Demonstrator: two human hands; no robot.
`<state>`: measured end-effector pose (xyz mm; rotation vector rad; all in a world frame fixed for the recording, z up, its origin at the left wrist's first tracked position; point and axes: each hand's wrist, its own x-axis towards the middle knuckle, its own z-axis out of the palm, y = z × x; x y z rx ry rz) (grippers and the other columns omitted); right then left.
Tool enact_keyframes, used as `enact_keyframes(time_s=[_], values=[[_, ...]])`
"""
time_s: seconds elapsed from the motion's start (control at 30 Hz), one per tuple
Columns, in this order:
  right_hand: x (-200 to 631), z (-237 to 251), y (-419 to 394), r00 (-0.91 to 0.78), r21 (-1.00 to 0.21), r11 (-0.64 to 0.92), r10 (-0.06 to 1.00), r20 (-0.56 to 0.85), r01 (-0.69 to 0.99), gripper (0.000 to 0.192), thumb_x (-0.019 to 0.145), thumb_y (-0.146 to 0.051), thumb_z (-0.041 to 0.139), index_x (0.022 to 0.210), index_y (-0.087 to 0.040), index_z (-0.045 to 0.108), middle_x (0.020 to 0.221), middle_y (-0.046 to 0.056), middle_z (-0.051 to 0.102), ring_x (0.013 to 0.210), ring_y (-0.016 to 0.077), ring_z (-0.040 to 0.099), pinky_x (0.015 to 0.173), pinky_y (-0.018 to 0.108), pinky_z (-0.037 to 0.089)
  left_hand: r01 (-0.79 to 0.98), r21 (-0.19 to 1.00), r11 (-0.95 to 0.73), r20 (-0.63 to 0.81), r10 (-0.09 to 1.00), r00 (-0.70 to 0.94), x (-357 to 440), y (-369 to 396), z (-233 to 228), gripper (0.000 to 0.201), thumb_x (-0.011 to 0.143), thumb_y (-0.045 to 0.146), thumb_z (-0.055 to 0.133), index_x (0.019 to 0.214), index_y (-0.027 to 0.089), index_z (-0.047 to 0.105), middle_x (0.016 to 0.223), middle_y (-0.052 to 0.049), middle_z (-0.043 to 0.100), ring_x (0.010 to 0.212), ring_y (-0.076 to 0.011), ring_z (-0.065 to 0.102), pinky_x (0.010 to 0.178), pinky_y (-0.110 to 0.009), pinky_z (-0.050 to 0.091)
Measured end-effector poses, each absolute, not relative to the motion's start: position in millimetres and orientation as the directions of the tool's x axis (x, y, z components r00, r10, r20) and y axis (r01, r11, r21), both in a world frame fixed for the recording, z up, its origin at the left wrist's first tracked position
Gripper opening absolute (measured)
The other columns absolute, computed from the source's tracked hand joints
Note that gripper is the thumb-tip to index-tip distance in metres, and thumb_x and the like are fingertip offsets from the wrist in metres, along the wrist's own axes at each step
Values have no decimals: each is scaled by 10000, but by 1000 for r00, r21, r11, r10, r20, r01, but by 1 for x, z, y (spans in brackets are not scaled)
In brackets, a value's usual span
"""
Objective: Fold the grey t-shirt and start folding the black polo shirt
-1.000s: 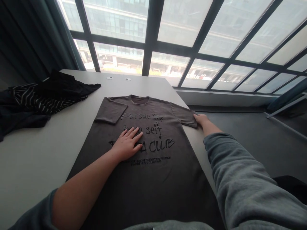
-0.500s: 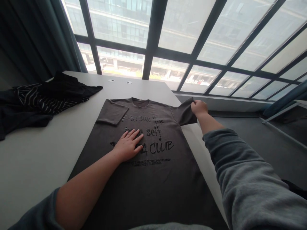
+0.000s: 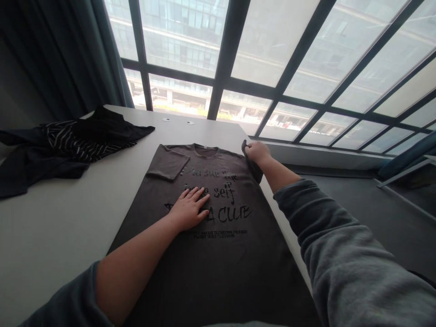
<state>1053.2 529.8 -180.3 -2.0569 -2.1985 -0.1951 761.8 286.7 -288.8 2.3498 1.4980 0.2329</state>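
A brown T-shirt [image 3: 218,236] lies face up on the white surface [image 3: 68,227]. The left hand [image 3: 189,209] presses flat on its chest, fingers spread; the right hand [image 3: 257,152] pinches the right sleeve [image 3: 254,167], folded inward. A sleeve fold, likely; next comes smoothing it flat.

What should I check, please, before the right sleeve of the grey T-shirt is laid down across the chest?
1. Left hand flat on the T-shirt, pinning the chest print: ok.
2. Right hand gripping the right sleeve, lifted and turned inward: ok.
3. Left sleeve lying folded in over the body: ok.
4. Collar lying flat and centred: ok.
5. Body fabric below the print free of wrinkles: cannot tell, it is dark and partly behind the arms.
6. Dark striped garment on the table lying apart from the T-shirt: ok.
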Motion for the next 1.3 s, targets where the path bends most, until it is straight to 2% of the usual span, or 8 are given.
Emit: enact_keyframes(time_s=[0.27, 0.47, 0.6, 0.7, 0.77, 0.9, 1.03, 1.3], values=[[1025, -228, 510, -177, 74, 176, 984, 10, 982, 393, 1011, -292, 499, 1132, -124, 833, 1183, 182, 799, 1080, 291, 745, 901, 304, 518, 850, 362, -382, -61, 900, 431, 763, 286, -286, 657, 1036, 565, 481, 1645, 322, 447, 1770, -49, 276, 1648, -295, 221, 1328, -535, 183], [1014, -256, 495, -263, 29, 264, 964, -32, 964, 380, 1022, -297, 486, 1078, -176, 841, 1118, 116, 824, 1057, 244, 748, 903, 253, 513, 848, 356, -392, -38, 901, 432, 762, 286, -289, 654, 1037, 571, 473, 1648, 340, 436, 1769, -37, 283, 1646, -297, 229, 1329, -537, 177], [1020, -268, 489, -332, 7, 332, 943, -24, 943, 388, 1024, -310, 485, 1213, -205, 808, 1245, 96, 796, 1170, 257, 716, 1016, 282, 507, 850, 352, -391, -41, 901, 432, 762, 286, -289, 651, 1037, 574, 475, 1643, 340, 445, 1765, -41, 293, 1646, -291, 232, 1326, -533, 185], [1038, -273, 495, -357, 13, 357, 934, 22, 934, 467, 1039, -278, 427, 1384, -160, 719, 1443, 121, 695, 1363, 264, 613, 1186, 331, 421, 854, 346, -388, -54, 901, 431, 763, 286, -286, 649, 1039, 573, 478, 1643, 336, 446, 1768, -43, 284, 1646, -284, 232, 1326, -522, 185], [1055, -275, 506, -339, 44, 337, 940, 44, 940, 527, 1036, -264, 415, 1487, -96, 630, 1583, 148, 571, 1522, 284, 454, 1297, 386, 289, 858, 341, -385, -66, 900, 430, 763, 286, -284, 653, 1041, 571, 480, 1646, 329, 440, 1772, -44, 274, 1648, -283, 226, 1328, -519, 181], [1084, -285, 530, -213, 42, 216, 975, -68, 976, 724, 1048, -393, 412, 1655, -2, 356, 1748, 191, 293, 1651, 322, 179, 1349, 423, 155, 863, 329, -384, -85, 898, 432, 762, 285, -282, 661, 1048, 568, 470, 1656, 314, 425, 1775, -49, 260, 1650, -284, 216, 1330, -522, 178], [1094, -305, 539, -183, -14, 183, 965, -187, 983, 816, 1076, -530, 293, 1695, -4, 226, 1777, 205, 167, 1662, 310, 120, 1344, 413, 153, 862, 332, -383, -85, 898, 431, 762, 285, -281, 654, 1047, 569, 474, 1653, 329, 428, 1773, -41, 268, 1650, -279, 217, 1330, -520, 182], [1093, -322, 535, -187, -50, 181, 966, -177, 982, 851, 1070, -646, 317, 1704, -80, 266, 1780, 195, 172, 1660, 326, 125, 1334, 472, 158, 866, 330, -377, -95, 899, 427, 763, 285, -280, 662, 1048, 568, 475, 1659, 316, 424, 1775, -41, 250, 1653, -284, 206, 1336, -524, 176]])
